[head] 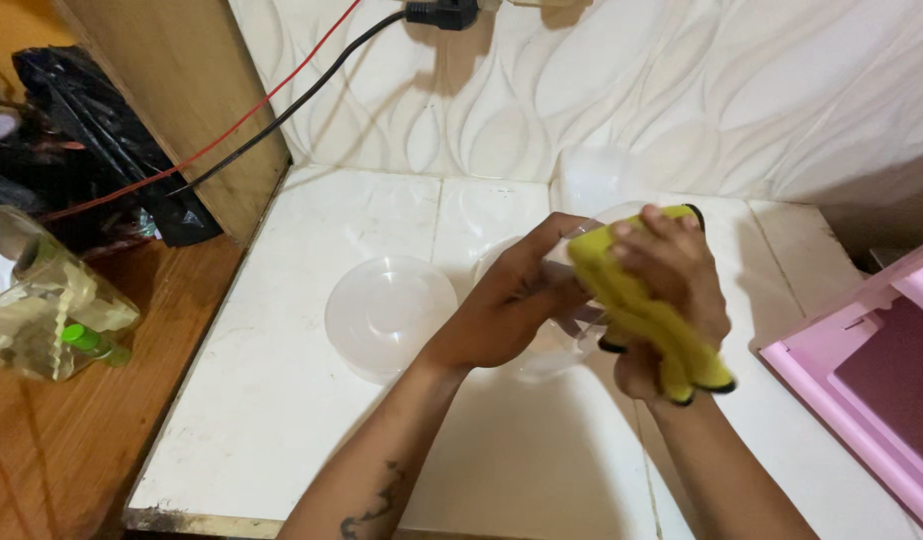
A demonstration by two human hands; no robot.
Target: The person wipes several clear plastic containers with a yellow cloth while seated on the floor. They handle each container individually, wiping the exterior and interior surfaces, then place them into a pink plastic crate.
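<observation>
The white tiled surface [281, 400] fills most of the view, backed by a white wall with a raised leaf pattern [681, 90] and bordered on the left by a brown wooden ledge [51, 440] and an upright wooden panel [181, 90]. A pink box-like thing [861, 390] juts in at the right edge. A black plastic bag [91, 150] slumps on the ledge, and a black cable [301, 100] and a thin red wire [241, 115] run down from a plug at the top.

Over the middle of the surface the left hand [511, 300] is closed around a clear plastic container [571, 330], held up off the tiles, its fingers curled over the rim. The right hand [671, 290] is clenched on a yellow cloth with black trim [641, 310], pressed against the container's side. A second clear round bowl [389, 312] sits on the tiles just beside the left hand, and another clear piece [596, 180] stands near the wall behind both hands.

The risk, as I judge it, is slip — the container is thin and smooth, so a hard push from the cloth could twist it out of the left hand's grip and drop it onto the bowl or tiles.

Of packages, only a clear bottle [41, 310] lies tilted on the wooden ledge at the left, holding pale yellowish liquid, with a small green-capped bottle [86, 342] against it — no label can be made out.
</observation>
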